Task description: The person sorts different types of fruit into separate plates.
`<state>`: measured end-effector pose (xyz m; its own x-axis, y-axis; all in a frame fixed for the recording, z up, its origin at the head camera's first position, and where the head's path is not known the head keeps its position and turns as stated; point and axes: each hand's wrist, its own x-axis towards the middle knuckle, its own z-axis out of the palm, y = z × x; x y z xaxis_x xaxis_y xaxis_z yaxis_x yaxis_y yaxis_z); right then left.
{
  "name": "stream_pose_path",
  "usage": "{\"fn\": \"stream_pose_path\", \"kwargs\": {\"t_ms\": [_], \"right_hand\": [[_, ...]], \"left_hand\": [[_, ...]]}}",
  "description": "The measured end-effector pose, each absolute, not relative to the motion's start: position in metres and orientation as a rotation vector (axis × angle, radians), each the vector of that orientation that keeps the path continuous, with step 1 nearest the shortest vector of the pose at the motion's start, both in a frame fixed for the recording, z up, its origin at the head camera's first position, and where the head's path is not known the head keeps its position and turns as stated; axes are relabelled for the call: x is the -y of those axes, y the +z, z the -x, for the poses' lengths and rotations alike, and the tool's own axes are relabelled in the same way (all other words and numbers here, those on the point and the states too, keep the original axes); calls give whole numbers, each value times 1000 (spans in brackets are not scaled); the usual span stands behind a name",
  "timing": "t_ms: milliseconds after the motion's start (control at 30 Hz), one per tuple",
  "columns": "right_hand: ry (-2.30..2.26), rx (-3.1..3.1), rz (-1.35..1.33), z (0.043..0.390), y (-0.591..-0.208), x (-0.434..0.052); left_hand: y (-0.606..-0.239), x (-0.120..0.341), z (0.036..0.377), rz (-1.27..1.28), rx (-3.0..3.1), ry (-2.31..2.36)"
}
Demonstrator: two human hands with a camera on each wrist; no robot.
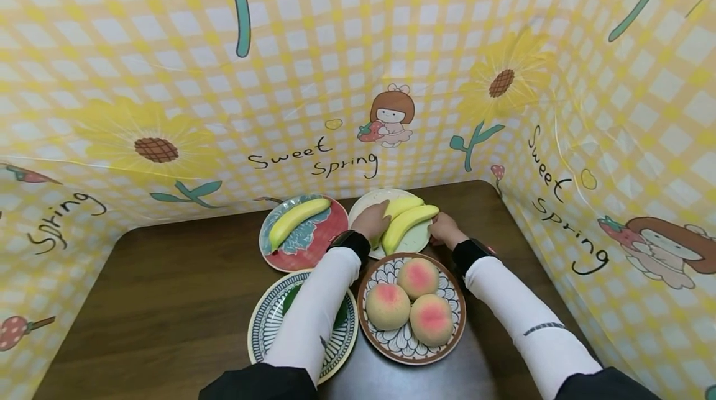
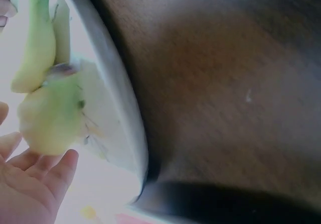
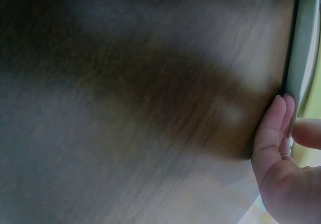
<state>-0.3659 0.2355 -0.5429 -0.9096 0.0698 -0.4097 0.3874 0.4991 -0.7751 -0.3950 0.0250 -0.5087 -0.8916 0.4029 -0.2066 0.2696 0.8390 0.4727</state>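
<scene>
A pale plate [image 1: 418, 242] at the back of the wooden table carries two yellow-green bananas [image 1: 410, 220]. My left hand [image 1: 373, 218] lies on the plate's left side, touching the bananas. In the left wrist view its palm and fingers [image 2: 30, 184] are straight and relaxed just below a banana's end [image 2: 47, 118], beside the plate's rim [image 2: 115, 83]. My right hand [image 1: 444, 228] is at the plate's right edge. The right wrist view shows its fingers [image 3: 278, 118] against the rim [image 3: 301, 58], with the thumb on the other side, pinching it.
A red patterned plate [image 1: 313, 251] with one banana [image 1: 296, 218] stands to the left. Near me a plate [image 1: 403, 350] holds three peaches, and a striped plate [image 1: 263, 325] lies under my left forearm. Checked cloth walls [image 1: 615, 139] close three sides of the table [image 1: 168, 300].
</scene>
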Motion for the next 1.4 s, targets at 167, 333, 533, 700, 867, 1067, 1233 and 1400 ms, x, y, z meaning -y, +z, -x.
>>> {"fn": "stream_pose_path", "kwargs": {"t_ms": [167,333,533,700,867,1067,1233,1400], "right_hand": [[-1364,-2424,-377,364,-540,-232],[-1334,-2441,-361,358,-533,-230],[-1345,-2425,-351,357,-535,-234],[-1363,-2423,-347,357,-538,-235],[-1373,-2421,-329,356,-536,-234],[-1373,-2409,-312,353,-530,-232],[-1355,-2426,-312,352,-526,-232],[-1339,-2440,-317,352,-527,-230]], "left_hand": [[-488,-15,392,-628,-2779,599],[-463,-3,388,-640,-2810,630],[-443,18,385,-626,-2843,668],[-429,45,386,-567,-2879,662],[-425,85,389,-531,-2910,712],[-426,138,392,-418,-2915,766],[-440,167,396,-308,-2900,753],[-462,184,396,-218,-2888,614]]}}
